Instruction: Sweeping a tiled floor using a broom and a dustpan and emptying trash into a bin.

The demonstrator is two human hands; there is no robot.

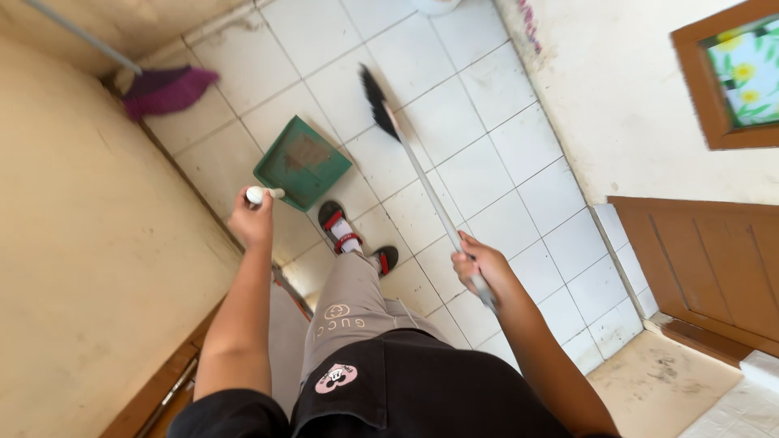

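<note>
My left hand [251, 217] grips the white end of the handle of a green dustpan [302, 162], which rests on the white tiled floor with a patch of brown dirt in it. My right hand [479, 268] is closed around the pale shaft of a broom [422, 178]. The broom's black bristles [373, 101] touch the tiles just to the right of the dustpan. My feet in black and red sandals [341, 227] stand right behind the dustpan.
A purple broom head [166, 91] leans in the far left corner against a beige wall [81, 243]. A brown wooden door [706, 259] is on the right, with a framed flower picture [742, 73] above it. A white wall [625, 105] bounds the narrow floor.
</note>
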